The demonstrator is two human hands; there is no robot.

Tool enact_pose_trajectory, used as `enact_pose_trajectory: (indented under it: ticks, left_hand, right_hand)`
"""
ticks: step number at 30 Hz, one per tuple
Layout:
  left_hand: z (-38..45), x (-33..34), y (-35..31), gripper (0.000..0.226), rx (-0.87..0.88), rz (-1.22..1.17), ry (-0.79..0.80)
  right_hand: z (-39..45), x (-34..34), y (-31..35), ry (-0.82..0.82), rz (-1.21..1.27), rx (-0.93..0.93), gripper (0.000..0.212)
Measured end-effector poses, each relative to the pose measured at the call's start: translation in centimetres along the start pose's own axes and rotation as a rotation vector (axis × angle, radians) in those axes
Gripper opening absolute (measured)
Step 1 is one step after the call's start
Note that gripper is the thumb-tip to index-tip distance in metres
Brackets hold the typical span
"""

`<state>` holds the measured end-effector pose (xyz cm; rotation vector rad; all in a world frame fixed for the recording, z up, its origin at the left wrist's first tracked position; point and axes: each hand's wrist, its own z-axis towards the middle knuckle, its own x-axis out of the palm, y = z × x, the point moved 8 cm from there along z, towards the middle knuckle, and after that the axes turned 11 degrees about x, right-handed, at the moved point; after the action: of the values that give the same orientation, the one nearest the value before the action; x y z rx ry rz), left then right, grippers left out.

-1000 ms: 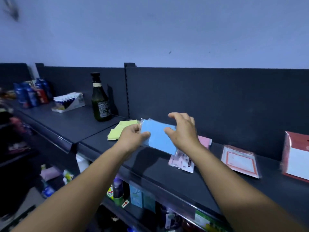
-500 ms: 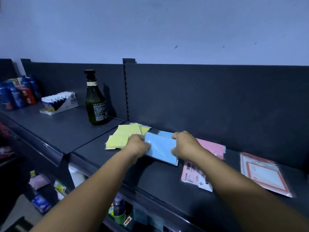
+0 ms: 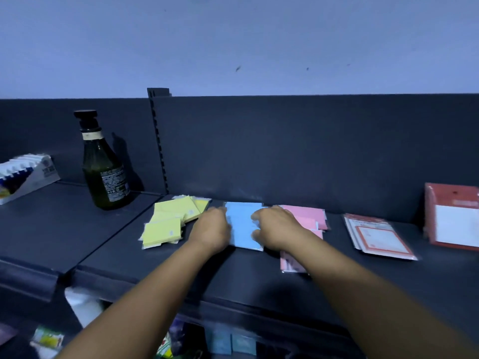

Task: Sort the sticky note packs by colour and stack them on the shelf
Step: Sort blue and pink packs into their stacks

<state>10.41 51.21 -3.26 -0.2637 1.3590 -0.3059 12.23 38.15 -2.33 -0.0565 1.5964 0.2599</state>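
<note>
blue sticky note packs point(image 3: 243, 226) flat on shelf point(image 3: 181, 268), gripped at both edges by left hand point(image 3: 211, 230) and right hand point(image 3: 276, 229). square edges before letting go; keep between yellow packs point(image 3: 168, 224) and pink packs point(image 3: 305, 218).

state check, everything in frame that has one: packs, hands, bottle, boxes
blue packs: flat on the shelf, between both hands
yellow packs: loose, fanned pile
pink packs: overlapping, untidy
left hand: holds the blue packs' left edge
right hand: fingers curled on their right edge
green bottle: upright, capped
red-bordered packets: lying flat
red box: standing on edge
</note>
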Motion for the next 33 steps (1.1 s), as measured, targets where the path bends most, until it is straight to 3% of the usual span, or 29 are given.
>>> enact_pose_trajectory:
  ticks: [1, 4, 6, 21, 33]
  left_hand:
    - [-0.1, -0.1, -0.6, 0.038, 0.032, 0.001, 0.012]
    - [-0.4, -0.1, -3.3, 0.055, 0.152, 0.010, 0.055]
    - [-0.8, -0.1, -5.7, 0.057, 0.244, 0.024, 0.058]
    - [-4.7, 5.5, -23.5, 0.052, 0.665, 0.008, 0.131]
    - [-6.7, 12.9, -39.4, 0.059, 0.756, 0.000, 0.232]
  right_hand:
    - [-0.5, -0.4, -0.1, -0.014, 0.005, -0.014, 0.006]
    - [-2.0, -1.3, -1.5, -0.055, 0.015, 0.009, 0.048]
    - [-3.5, -2.2, -2.8, -0.078, 0.039, 0.046, 0.055]
    - [-14.3, -4.2, -19.6, -0.187, 0.036, 0.409, 0.053]
    - [-20.1, -5.1, -34.5, -0.159, 0.021, 0.492, 0.055]
